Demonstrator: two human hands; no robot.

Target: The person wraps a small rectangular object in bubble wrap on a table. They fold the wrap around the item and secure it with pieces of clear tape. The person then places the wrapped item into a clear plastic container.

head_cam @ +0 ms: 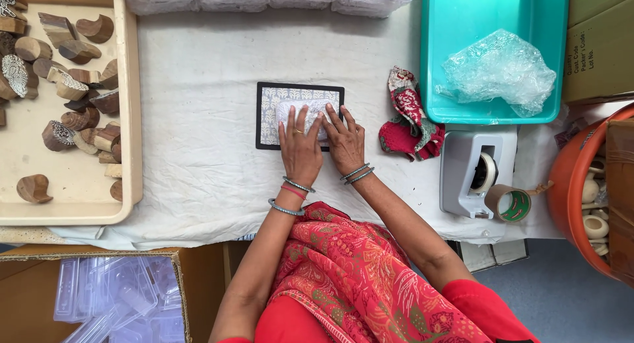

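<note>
Flat under both hands: a small printed card with a black border [271, 115], lying on the cloth-covered worktop [198, 171], with a pale wrapped piece [290, 108] pressed on top of it. Left hand [300, 148] and right hand [345, 143] side by side, fingers spread open, palms down, gripping nothing. Probably light and thin, stiff enough to lift by its edges; wrapped piece likely soft and slippery. Just right of the hands, a red patterned cloth [406, 122]; well to the left, a tray of wooden blocks [129, 118].

Left hand [300, 148] and right hand [344, 141] flat on patterned card [271, 115], white cloth [198, 118], teal tray [456, 26]
</note>
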